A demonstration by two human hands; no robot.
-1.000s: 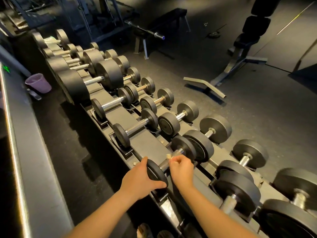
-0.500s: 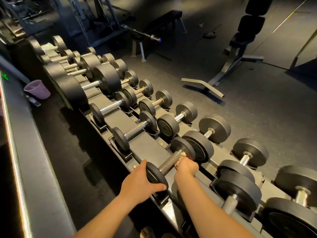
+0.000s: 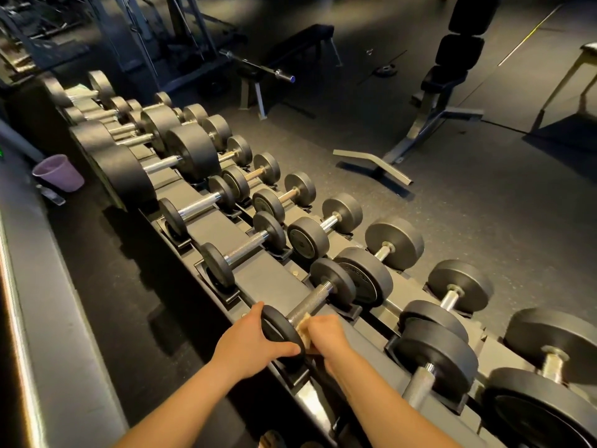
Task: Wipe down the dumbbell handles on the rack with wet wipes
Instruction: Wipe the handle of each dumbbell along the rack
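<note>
A long dark rack (image 3: 255, 273) runs from the near right to the far left, loaded with many dumbbells. The nearest small dumbbell has a knurled steel handle (image 3: 308, 305) between two black plates. My left hand (image 3: 248, 344) grips its near plate (image 3: 279, 331) by the rim. My right hand (image 3: 326, 333) holds a pale crumpled wet wipe (image 3: 304, 328) against the near end of that handle, close to the plate. Most of the wipe is hidden under my fingers.
A purple bucket (image 3: 59, 173) stands on the floor behind the rack at the left, beside a grey ledge (image 3: 48, 318). An adjustable bench (image 3: 442, 92) and a barbell (image 3: 258, 64) on a stand occupy the dark floor beyond the rack.
My right hand slid the wipe along the handle, out toward the far plate and then back to the near end. My left hand kept its grip on the near plate.
</note>
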